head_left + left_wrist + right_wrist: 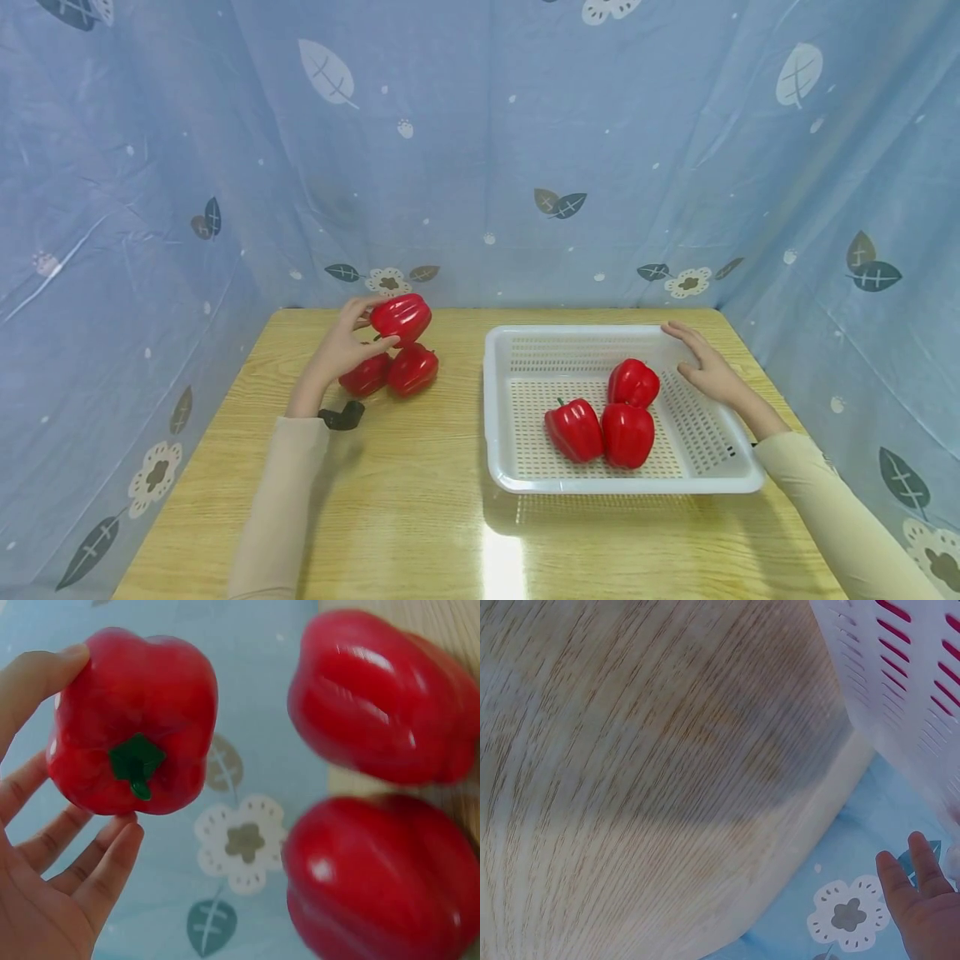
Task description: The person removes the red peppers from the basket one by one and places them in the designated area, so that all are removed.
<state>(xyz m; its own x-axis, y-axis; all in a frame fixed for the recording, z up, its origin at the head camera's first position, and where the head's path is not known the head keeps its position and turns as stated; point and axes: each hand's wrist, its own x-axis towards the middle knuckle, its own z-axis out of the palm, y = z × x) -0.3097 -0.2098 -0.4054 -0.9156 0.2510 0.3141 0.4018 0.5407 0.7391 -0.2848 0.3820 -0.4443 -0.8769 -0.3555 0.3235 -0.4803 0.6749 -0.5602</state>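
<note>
My left hand (341, 346) pinches a red bell pepper (402, 319) between thumb and fingers, raised over the left side of the table. In the left wrist view, the held bell pepper (135, 720) shows its green stem. Below it two more red bell peppers (412, 370) lie side by side on the wood. My right hand (708, 371) is at the far right rim of a white plastic basket (517, 485), fingers extended; whether it touches the rim cannot be told. Inside the basket sit three red bell peppers (628, 435), touching or close together.
The light wooden table (405, 517) is bounded by a blue leaf-patterned cloth (450, 183) at the back and both sides. The basket stands on the right half of the table. A small black device (343, 416) is at the left wrist.
</note>
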